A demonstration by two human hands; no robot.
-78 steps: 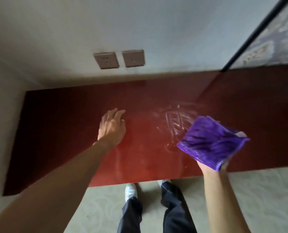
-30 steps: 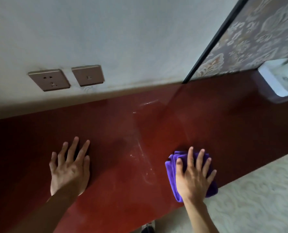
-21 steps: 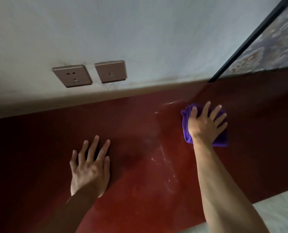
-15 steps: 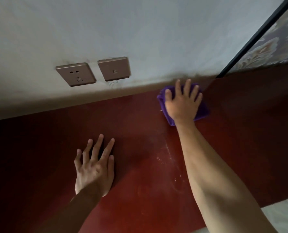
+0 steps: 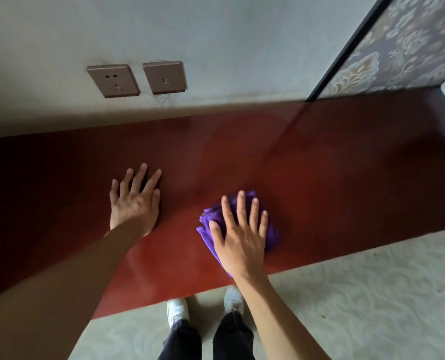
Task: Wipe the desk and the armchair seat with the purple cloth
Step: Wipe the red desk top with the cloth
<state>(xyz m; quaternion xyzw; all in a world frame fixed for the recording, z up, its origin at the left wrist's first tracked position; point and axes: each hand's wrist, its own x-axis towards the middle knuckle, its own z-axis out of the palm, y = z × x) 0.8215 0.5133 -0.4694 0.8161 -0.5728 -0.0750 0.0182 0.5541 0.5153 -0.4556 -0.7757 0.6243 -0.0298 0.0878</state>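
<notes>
While the left hand (image 5: 134, 203) lies flat on the red table (image 5: 346, 165) with its fingers (image 5: 138, 175) spread wide and holding nothing, the right hand (image 5: 239, 237) presses the purple cloth (image 5: 272, 235) down onto the tabletop. The cloth sits near the front edge of the table, just to the right of the left hand and well apart from the back wall (image 5: 216, 35), where two wall plates (image 5: 138, 79) are mounted above the table's far edge. The right hand's fingers are also splayed and laid flat across the top of the cloth; they pin it by pressure from above and do not curl around it. The cloth looks folded into a thick pad, with layered edges showing on its left side.

It appears soft, light and limp, so it should bunch or unfold if pushed from one corner only. A flat palm over its middle, as here, seems the best hold for sliding it; for lifting, a pinch through all the folded layers at one edge would likely keep the pad together. The glossy table probably lets it glide easily. The armchair is not in view, so that part of the task looks not yet done.
</notes>
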